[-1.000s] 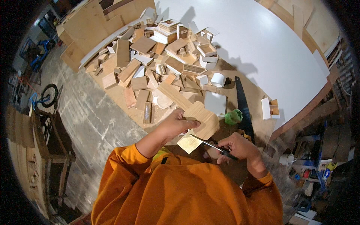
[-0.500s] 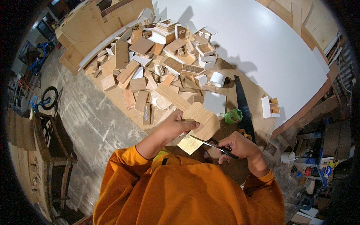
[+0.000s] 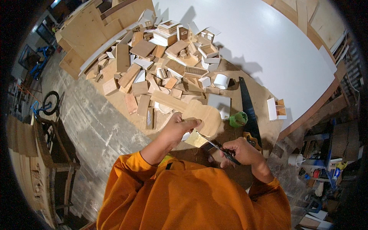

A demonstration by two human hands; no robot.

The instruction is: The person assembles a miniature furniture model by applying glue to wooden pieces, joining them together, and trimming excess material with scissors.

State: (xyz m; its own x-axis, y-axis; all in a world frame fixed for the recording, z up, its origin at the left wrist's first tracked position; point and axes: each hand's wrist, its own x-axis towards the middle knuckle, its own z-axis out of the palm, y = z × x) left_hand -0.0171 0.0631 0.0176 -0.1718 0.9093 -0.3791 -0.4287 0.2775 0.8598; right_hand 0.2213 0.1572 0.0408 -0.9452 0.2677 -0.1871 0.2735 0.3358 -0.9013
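My left hand (image 3: 177,129) grips a thin wood-grain piece shaped like a small guitar (image 3: 207,115), thumb on top near its lower edge. Its long neck points to the upper left. A pale yellow flap (image 3: 196,139) hangs off the near edge, below my thumb; whether it is the same sheet or a separate one is hard to tell. In my right hand (image 3: 242,150) is a pair of dark-handled scissors (image 3: 219,147), fingers closed round the handles. Its blades lie against the flap at the piece's near edge.
Wood offcuts and small box-like models (image 3: 165,63) are heaped on the brown board (image 3: 132,119) ahead. A handsaw (image 3: 248,109), a green container (image 3: 238,119) and a white divided box (image 3: 276,109) lie to the right. Behind spreads a large white panel (image 3: 264,42).
The guitar-shaped piece has turned so its neck lies flatter. The scissors have tilted more steeply, with their tips higher along the near edge. Less of the yellow flap shows.
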